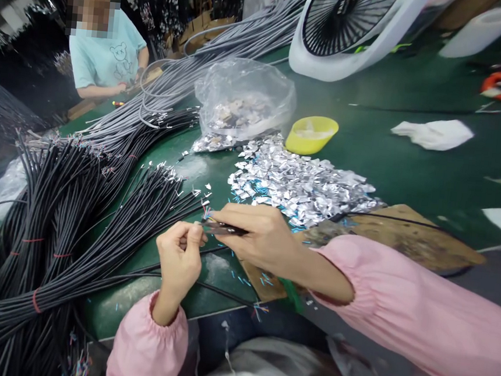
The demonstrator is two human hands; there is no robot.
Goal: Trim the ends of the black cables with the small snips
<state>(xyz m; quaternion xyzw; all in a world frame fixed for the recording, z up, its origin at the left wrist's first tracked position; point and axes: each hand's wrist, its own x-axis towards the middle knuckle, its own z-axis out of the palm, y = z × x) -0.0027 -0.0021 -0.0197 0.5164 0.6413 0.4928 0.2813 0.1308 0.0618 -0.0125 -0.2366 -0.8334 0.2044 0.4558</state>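
Note:
My left hand (181, 255) is closed in a pinch on the end of a black cable, mostly hidden by the fingers. Thin coloured wires (207, 212) fan out from this end, just above my fingertips. My right hand (266, 239) is wrapped round a pair of wire cutters (228, 229), their dark jaws pointing left at the wires. Both hands nearly meet at the jaws. A green piece (291, 294), perhaps the cutters' handle, shows below my right palm. Beneath my hands another black cable (228, 294) ends in bared coloured wires near the table edge.
Bundles of black cables (68, 207) fill the left side, with grey cables (246, 38) behind. Silver foil scraps (299, 183) lie beyond my hands, near a clear plastic bag (250, 94), yellow dish (312, 135) and white fan (317, 68). A person (107, 52) sits across the table.

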